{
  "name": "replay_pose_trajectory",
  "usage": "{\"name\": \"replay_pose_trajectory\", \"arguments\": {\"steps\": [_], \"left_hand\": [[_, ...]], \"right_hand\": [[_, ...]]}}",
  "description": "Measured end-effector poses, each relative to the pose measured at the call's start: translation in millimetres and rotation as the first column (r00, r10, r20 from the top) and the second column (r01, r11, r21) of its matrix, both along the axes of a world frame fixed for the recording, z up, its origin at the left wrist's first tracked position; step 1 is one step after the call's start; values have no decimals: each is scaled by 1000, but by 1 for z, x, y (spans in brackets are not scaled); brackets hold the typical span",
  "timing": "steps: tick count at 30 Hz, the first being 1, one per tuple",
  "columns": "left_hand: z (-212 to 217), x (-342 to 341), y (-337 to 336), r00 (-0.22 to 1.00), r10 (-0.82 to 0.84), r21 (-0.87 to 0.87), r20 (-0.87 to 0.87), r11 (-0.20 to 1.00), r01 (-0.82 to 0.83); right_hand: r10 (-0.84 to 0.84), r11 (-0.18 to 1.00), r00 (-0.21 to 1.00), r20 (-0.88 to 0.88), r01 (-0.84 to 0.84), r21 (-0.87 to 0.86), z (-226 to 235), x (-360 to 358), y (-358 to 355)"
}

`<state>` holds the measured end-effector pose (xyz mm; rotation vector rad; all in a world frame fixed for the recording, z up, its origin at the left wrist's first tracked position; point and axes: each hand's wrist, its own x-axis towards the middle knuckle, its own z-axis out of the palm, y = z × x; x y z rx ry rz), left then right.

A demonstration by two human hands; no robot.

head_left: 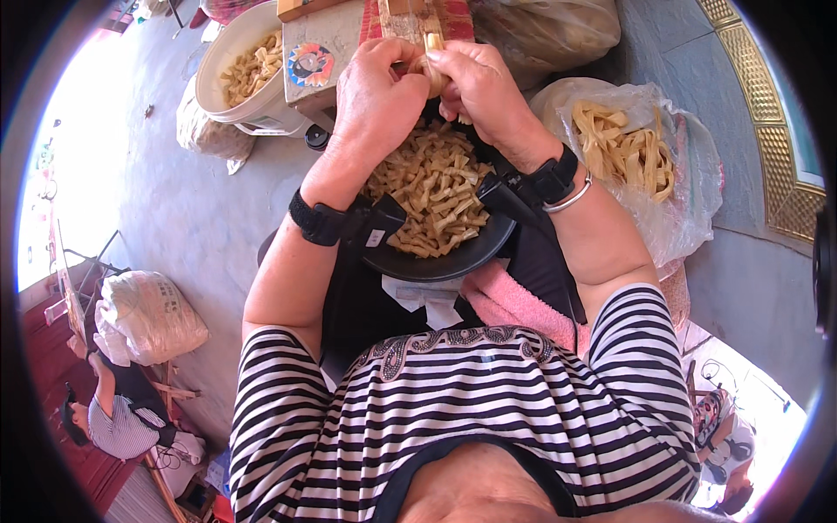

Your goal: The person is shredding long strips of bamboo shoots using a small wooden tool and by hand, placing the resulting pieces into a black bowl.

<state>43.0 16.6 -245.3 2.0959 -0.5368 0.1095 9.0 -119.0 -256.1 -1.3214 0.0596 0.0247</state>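
Note:
Both my hands meet at the top middle, over the edge of a low table. My left hand (375,91) is closed, its thumb and fingers pinching a pale tan strip (434,78). From the other side my right hand (484,87) grips the same strip, with the thumb pressed on a short end that sticks up. The strip is looped or folded between my fingers; its exact shape is partly hidden. Just below my hands, a black bowl (475,259) on my lap is filled with short, knotted-looking tan pieces (436,196).
An open plastic bag (689,209) of long, flat tan strips (623,148) lies at right. A white bucket (209,83) of tan pieces stands left of the table (336,52). Another full bag (549,39) is behind. A pink towel (523,301) lies by my lap. Other people sit at both lower sides.

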Motion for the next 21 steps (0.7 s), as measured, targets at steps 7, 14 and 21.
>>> {"name": "replay_pose_trajectory", "arguments": {"steps": [7, 14, 21], "left_hand": [[1, 1, 8, 874, -216, -50, 436, 963, 264], [4, 4, 9, 993, -101, -171, -68, 981, 88], [11, 4, 15, 905, -202, -315, -375, 946, 80]], "right_hand": [[468, 837, 846, -253, -333, 435, 3, 2, -17], [166, 947, 973, 157, -113, -300, -1, 3, -18], [383, 919, 923, 31, -384, 84, 8, 2, -29]]}}
